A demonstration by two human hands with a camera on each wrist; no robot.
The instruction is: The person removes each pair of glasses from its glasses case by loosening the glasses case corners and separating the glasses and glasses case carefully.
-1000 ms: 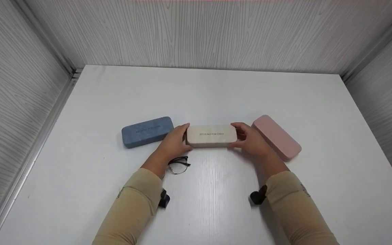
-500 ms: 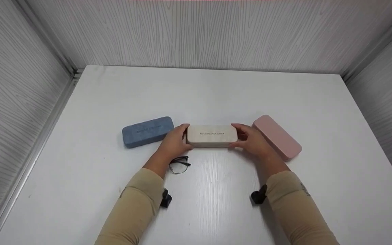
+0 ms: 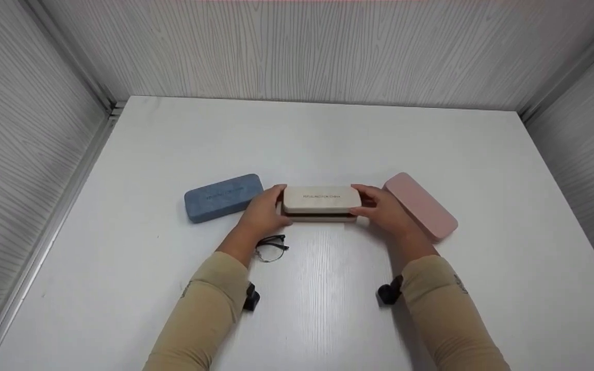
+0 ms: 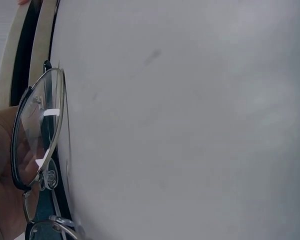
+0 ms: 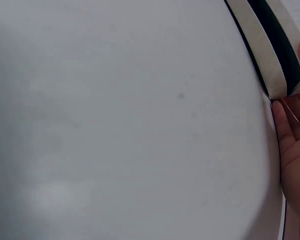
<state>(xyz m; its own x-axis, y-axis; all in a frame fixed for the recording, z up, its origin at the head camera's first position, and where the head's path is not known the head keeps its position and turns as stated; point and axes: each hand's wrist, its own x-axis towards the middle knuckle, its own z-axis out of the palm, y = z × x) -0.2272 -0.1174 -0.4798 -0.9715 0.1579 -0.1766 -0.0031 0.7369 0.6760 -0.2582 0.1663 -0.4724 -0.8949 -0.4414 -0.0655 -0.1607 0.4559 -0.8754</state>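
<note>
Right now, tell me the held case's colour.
The case is cream, seen best in the head view.

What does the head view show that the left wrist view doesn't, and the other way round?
Only the head view shows the pink case and the lettering atop the cream case. Only the left wrist view shows a nose pad and part of the second lens of the glasses. Both show the glasses, the left hand, the white table and the partly open cream case.

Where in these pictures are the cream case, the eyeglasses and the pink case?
Cream case (image 3: 322, 202), head view: top of its lid.
Eyeglasses (image 4: 39, 127), left wrist view: the upper lens.
Pink case (image 3: 421, 207), head view: its top face.
</note>
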